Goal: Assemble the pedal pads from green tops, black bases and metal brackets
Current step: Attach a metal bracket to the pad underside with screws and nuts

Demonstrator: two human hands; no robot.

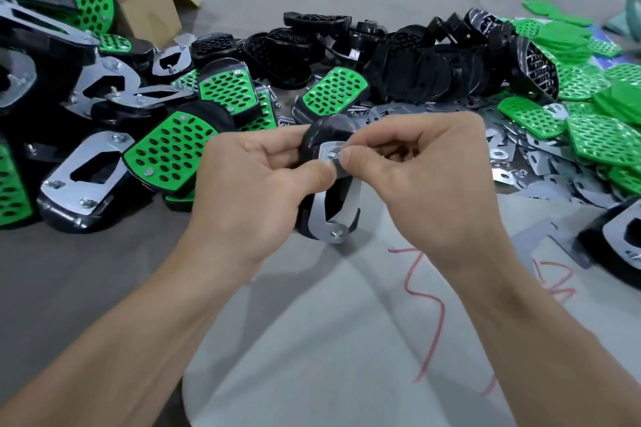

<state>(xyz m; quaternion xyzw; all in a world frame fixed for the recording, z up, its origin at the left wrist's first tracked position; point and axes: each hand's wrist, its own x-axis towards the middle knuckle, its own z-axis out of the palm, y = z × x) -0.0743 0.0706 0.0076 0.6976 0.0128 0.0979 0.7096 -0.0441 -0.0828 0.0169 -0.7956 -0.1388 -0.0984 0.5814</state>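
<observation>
Both hands are up at centre, just above the worktop (242, 0). The left hand (253, 184) grips a black base (322, 135), its thumb pressing the upper end of the metal bracket (321, 215) that lies on the base. The right hand (416, 177) pinches a small silver fastener (333, 156) at the bracket's upper hole, thumb against forefinger. A 2nd fastener sits in the bracket's lower tab. Finished pads (170, 149) are heaped on the left, beside an open box (149, 7). Spare bases (399, 55) are piled behind. Green tops (596, 135) are heaped on the right, over loose brackets (541, 163). A white sheet (312, 340) with red marks lies under the forearms.
</observation>
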